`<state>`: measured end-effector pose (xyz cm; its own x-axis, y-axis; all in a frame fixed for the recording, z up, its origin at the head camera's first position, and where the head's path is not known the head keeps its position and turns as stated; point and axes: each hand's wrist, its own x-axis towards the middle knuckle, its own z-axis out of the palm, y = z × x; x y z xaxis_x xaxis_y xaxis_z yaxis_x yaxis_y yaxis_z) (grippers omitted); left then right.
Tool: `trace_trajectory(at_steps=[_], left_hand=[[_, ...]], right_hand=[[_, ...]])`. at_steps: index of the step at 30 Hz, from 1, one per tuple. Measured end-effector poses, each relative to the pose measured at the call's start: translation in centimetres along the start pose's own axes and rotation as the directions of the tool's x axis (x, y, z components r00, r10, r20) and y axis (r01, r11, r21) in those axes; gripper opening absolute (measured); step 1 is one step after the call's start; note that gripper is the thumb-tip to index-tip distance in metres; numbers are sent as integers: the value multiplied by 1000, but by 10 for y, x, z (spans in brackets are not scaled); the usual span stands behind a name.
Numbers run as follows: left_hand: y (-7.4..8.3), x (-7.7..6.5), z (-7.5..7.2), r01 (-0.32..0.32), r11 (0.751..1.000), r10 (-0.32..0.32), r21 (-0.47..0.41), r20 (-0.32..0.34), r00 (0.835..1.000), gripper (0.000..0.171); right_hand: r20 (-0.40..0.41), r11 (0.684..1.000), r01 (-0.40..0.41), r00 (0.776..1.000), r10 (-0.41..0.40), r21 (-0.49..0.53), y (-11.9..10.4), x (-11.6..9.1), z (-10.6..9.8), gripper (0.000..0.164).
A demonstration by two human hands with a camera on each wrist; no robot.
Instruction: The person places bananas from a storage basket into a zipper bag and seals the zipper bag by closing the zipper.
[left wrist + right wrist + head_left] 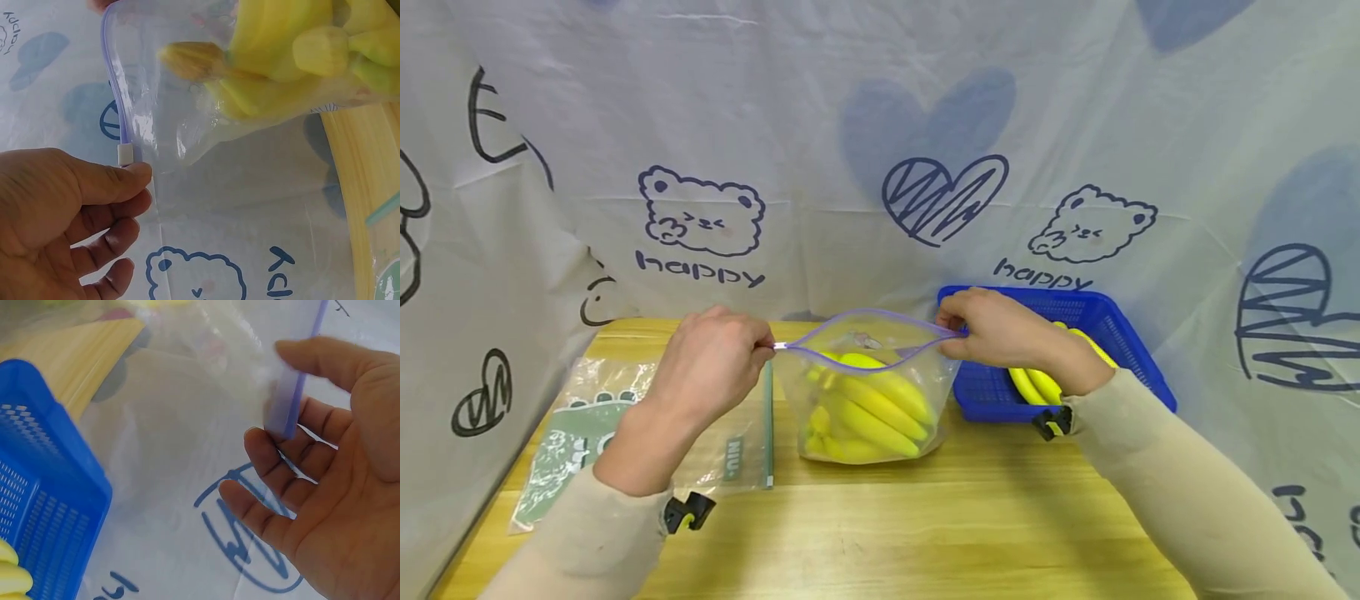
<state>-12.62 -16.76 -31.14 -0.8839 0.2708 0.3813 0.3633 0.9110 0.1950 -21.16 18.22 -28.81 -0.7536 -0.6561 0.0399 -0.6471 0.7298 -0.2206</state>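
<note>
A clear slider zip bag (872, 450) with purple edging stands on the table, its mouth parted. Inside lies a bunch of yellow bananas (872, 408). At the bag's left end, my left hand (718, 362) pinches the edge beside the white slider (125, 154) between thumb and index finger. The other fingers of that hand are bent. My right hand (1000, 329) holds the opposite top corner, with the purple strip (294, 403) between thumb and fingers. Part of the index finger is hidden behind the bag in the right wrist view.
A blue plastic basket (988, 400) holding more bananas (1030, 385) stands at the right, under my right forearm. A flat clear bag with green print (587, 425) lies on the left, partly beneath my left arm. A printed white curtain (820, 242) surrounds the wooden table (910, 533).
</note>
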Motion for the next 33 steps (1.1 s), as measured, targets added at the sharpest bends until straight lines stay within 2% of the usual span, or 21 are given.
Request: trace_trajectory(at_steps=[5, 8, 15, 21, 27, 33], left_hand=[[1, 1, -1, 10, 1000, -10, 1, 16, 1000, 6], [2, 1, -3, 13, 1000, -13, 1, 26, 1000, 6], [5, 2, -6, 22, 1000, -23, 3, 43, 999, 5], [7, 1, -5, 33, 999, -33, 6, 38, 999, 3], [7, 0, -6, 33, 999, -33, 10, 36, 999, 8], [7, 0, -7, 20, 1000, -20, 17, 42, 999, 12]], right_hand=[[-29, 997, 9, 1000, -7, 81, -17, 9, 0, 36], [-75, 994, 51, 996, -43, 96, -33, 21, 1, 42], [-180, 982, 187, 966, -185, -10, -86, 54, 15, 30], [-149, 974, 213, 964, -222, -75, -121, 77, 29, 28], [-111, 964, 223, 964, -240, -145, -137, 88, 41, 21], [-111, 969, 207, 969, -222, -137, -142, 92, 45, 13]])
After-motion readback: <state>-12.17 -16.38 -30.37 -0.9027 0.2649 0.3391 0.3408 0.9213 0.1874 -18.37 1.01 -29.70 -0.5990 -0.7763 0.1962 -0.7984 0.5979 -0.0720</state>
